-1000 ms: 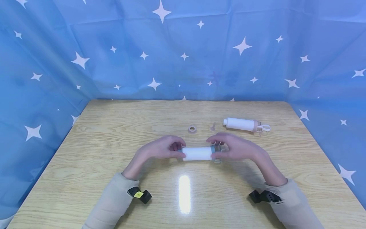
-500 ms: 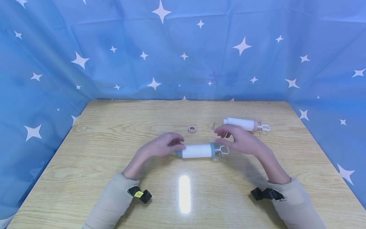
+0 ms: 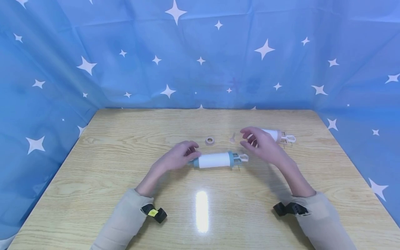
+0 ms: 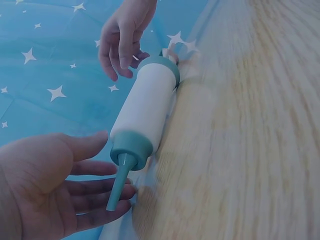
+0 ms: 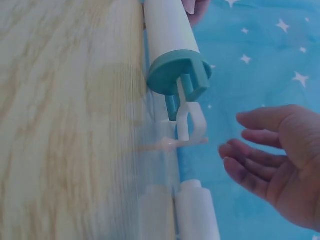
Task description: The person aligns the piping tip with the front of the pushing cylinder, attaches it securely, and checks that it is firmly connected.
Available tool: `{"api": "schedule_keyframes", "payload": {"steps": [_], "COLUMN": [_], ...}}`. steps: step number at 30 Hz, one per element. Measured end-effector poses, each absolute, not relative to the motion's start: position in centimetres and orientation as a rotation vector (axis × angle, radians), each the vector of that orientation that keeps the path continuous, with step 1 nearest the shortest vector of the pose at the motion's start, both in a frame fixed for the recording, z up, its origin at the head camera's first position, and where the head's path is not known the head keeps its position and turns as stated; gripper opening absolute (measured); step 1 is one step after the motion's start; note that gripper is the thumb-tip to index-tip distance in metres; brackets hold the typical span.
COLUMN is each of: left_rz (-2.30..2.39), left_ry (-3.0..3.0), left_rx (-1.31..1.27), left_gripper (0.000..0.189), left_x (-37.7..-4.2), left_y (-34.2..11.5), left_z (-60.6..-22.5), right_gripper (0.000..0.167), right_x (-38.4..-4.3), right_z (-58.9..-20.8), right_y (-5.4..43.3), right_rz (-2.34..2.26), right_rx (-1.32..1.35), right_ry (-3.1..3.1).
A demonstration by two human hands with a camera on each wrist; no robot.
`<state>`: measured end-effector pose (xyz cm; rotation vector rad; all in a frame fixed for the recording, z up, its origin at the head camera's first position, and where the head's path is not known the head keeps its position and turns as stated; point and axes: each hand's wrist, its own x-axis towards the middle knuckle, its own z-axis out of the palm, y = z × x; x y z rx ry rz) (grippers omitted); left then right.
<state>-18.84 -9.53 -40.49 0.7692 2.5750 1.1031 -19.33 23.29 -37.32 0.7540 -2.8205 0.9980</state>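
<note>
A white icing syringe with teal end caps (image 3: 214,160) lies sideways on the table. Its tapered teal nozzle (image 4: 118,187) points left and its white looped plunger handle (image 5: 198,125) points right. My left hand (image 3: 178,157) is at the nozzle end, fingers loosely spread around the tip in the left wrist view. My right hand (image 3: 264,147) is off the syringe, fingers relaxed with nothing in them. In the head view it overlaps the barrel of a second white syringe with pink fittings (image 3: 272,133), hiding that syringe's front end.
Behind the teal syringe lie a small pink ring (image 3: 210,144) and a small pink nozzle (image 3: 232,139). The wooden table (image 3: 140,128) ends at a blue curtain with white stars (image 3: 200,76). A bright light reflection shows on the tabletop.
My right hand has let go of the teal syringe's handle end and moved back and right, toward the pink syringe. The teal syringe has shifted slightly away from me, with my left hand following.
</note>
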Motion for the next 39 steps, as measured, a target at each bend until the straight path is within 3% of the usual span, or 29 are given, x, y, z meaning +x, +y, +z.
{"api": "schedule_keyframes", "payload": {"steps": [22, 33, 39], "left_rz": [1.224, 1.211, 1.201], "left_ry": [2.562, 2.541, 2.565], "left_rx": [0.701, 0.700, 0.706], "left_gripper": [0.048, 0.056, 0.059], "left_x": [-19.9, -20.6, -21.2], "left_y": [-8.9, -8.1, -7.5], "left_z": [-40.6, -40.5, -40.9], "right_gripper": [0.060, 0.061, 0.051], "right_x": [-21.3, -21.9, -22.0], "right_z": [-38.4, -38.9, -39.1], "right_y": [22.6, 21.8, 21.3], "right_rz": [1.066, 1.088, 1.104], "right_rx": [0.754, 0.740, 0.725], "right_ry": [-2.875, -2.917, -2.918]}}
